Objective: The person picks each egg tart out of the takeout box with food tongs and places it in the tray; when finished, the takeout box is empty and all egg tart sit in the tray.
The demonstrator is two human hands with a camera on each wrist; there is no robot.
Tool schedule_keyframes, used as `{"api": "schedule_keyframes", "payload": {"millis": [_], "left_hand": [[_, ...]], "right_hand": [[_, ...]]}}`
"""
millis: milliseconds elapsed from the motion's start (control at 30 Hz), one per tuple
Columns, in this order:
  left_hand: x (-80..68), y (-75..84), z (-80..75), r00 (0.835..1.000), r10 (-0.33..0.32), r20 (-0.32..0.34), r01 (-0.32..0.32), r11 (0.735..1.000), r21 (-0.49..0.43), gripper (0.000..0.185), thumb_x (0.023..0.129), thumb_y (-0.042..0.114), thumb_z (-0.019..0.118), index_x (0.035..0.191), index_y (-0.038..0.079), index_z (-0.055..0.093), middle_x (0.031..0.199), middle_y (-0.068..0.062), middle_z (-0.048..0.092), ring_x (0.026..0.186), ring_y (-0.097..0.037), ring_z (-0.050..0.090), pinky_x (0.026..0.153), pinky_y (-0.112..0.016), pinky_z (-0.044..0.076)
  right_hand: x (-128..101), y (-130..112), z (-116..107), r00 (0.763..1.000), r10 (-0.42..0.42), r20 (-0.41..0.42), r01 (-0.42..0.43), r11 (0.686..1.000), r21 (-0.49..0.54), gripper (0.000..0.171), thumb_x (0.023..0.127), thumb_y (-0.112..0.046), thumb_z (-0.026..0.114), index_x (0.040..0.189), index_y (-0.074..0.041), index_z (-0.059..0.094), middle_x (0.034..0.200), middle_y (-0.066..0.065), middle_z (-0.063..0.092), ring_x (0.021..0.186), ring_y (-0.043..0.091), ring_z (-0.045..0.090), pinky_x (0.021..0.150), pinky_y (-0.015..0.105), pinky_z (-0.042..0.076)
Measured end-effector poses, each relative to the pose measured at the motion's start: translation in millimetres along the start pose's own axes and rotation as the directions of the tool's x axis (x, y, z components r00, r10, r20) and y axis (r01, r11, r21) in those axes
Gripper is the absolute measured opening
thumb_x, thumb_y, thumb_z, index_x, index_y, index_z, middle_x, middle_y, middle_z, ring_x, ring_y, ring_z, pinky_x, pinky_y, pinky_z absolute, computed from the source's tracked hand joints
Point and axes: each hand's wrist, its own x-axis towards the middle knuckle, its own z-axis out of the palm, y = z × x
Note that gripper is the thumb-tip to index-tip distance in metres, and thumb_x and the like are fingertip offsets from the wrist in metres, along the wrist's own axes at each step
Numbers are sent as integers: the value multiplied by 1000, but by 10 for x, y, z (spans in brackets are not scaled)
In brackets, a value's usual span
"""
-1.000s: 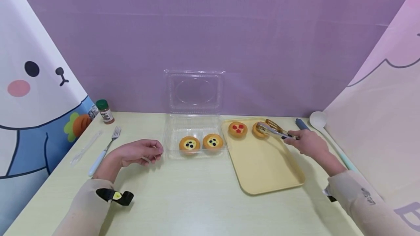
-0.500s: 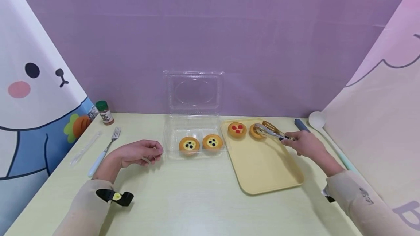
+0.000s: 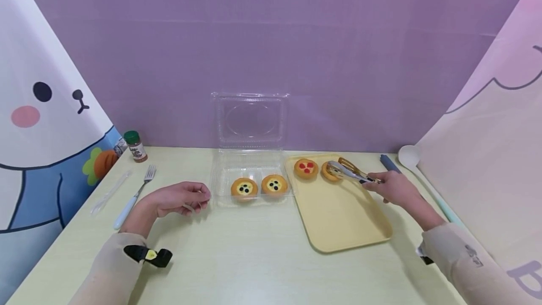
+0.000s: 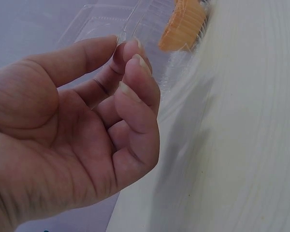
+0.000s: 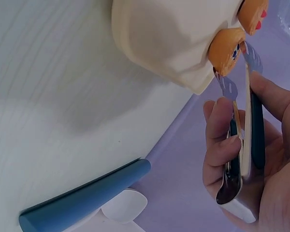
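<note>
The right hand (image 3: 391, 187) grips tongs (image 3: 349, 170) whose tips clasp a blueberry tart (image 3: 329, 172) at the yellow tray's (image 3: 338, 220) far edge, while the left hand's (image 3: 179, 197) fingers curl loosely, holding nothing; a shallow pinch could drop the tart.

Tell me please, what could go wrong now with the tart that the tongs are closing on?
1. The tongs in the right hand meet the tart only at their tips, so it may slip or tilt when lifted.
2. Squeezing hard could crush its crust.
3. It sits close beside the red-topped tart on the yellow tray, which could get bumped.
</note>
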Motion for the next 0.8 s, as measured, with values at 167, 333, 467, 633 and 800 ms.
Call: {"api": "schedule_keyframes", "payload": {"millis": [167, 333, 467, 633, 800], "left_hand": [[0, -2, -2, 1000, 7, 4, -7, 1000, 3, 29, 103, 26, 56, 112, -2, 55, 93, -2, 60, 80, -17, 58, 68, -28, 48], [1, 1, -3, 1000, 8, 4, -8, 1000, 4, 29, 103, 25, 55, 113, -2, 55, 93, -2, 60, 80, -17, 58, 68, -28, 49], [-5, 7, -3, 1000, 9, 10, -9, 1000, 3, 28, 103, 25, 55, 112, -1, 55, 94, -2, 60, 81, -16, 58, 69, -28, 48], [-13, 20, 5, 1000, 7, 10, -7, 1000, 2, 27, 103, 25, 55, 112, 0, 55, 94, -2, 60, 81, -16, 58, 69, -28, 49], [-14, 11, 1, 1000, 11, 8, -11, 1000, 6, 27, 104, 25, 55, 111, -1, 55, 94, -3, 59, 81, -16, 58, 68, -28, 49]], "right_hand": [[-9, 2, 1, 1000, 4, -7, -4, 1000, 4, 67, 95, -48, 63, 142, -1, 53, 59, 4, 62, 59, 19, 65, 56, 33, 44], [-6, 7, -8, 1000, 13, -16, -13, 1000, -3, 72, 94, -53, 63, 143, -2, 52, 62, 5, 65, 60, 19, 66, 55, 33, 43], [-14, 17, -25, 1000, 17, -22, -17, 1000, 2, 73, 93, -54, 63, 144, -3, 51, 61, 4, 64, 59, 19, 65, 54, 33, 42], [-23, 16, -53, 999, 26, -22, -26, 1000, 10, 70, 95, -50, 63, 145, -3, 50, 57, 0, 59, 58, 18, 63, 53, 33, 41], [-21, 1, -89, 999, 16, -39, -16, 1000, -7, 70, 95, -52, 62, 145, -4, 50, 57, -1, 58, 57, 17, 62, 53, 33, 41]]}}
